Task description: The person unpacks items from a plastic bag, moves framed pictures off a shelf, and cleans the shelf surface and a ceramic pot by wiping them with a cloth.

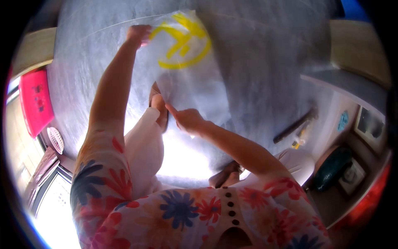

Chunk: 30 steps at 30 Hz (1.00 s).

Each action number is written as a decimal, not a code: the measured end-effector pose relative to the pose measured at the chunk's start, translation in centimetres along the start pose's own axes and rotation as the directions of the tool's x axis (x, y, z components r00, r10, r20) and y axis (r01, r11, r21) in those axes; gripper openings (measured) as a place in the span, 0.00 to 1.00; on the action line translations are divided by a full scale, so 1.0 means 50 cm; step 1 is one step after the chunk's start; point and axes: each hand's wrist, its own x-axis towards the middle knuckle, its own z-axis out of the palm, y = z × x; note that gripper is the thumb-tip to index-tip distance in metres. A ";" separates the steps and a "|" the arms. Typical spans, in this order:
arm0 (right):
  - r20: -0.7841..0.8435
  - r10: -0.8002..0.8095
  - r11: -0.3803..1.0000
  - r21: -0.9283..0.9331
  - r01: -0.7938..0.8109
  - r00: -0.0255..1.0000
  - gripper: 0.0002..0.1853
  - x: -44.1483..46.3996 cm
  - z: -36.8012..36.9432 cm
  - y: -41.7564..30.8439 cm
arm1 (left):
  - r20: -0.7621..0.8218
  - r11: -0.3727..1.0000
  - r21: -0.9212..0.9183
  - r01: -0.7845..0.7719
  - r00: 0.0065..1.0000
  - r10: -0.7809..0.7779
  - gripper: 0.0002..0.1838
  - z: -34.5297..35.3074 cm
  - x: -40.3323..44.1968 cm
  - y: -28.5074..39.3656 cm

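A thin, translucent plastic bag point(195, 89) with a yellow printed mark hangs spread out in front of me, slightly blurred. Up at its far left edge, my left hand point(140, 35) is closed on the bag, its fingers partly smeared by motion. My right hand point(191, 121) is at the bag's lower edge, fingers curled on the plastic and the index finger stretched along it toward the left. Part of my foot in a brown shoe point(159, 108) shows beneath the bag.
The grey floor point(265, 62) spreads below. At left stand a pink-red container point(36, 101) and a white perforated basket point(55, 140). On the right are a dark stick-like object point(293, 127), a small yellow item point(297, 142), a dark green rounded object point(333, 168) and framed pictures point(369, 124).
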 end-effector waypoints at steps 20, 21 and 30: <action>0.039 0.014 0.990 -0.143 -0.009 0.999 0.34 -0.003 0.032 0.071 | 0.018 0.520 0.825 -0.220 0.931 0.365 0.25 0.242 0.001 0.207; 0.040 0.019 0.990 -0.140 -0.014 0.999 0.34 -0.004 0.033 0.073 | 0.038 0.546 0.811 -0.212 0.949 0.312 0.23 0.248 0.021 0.211; 0.054 0.033 0.989 -0.143 -0.025 0.998 0.36 0.019 0.059 0.104 | 0.054 0.511 0.815 -0.272 0.915 0.401 0.19 0.245 0.018 0.187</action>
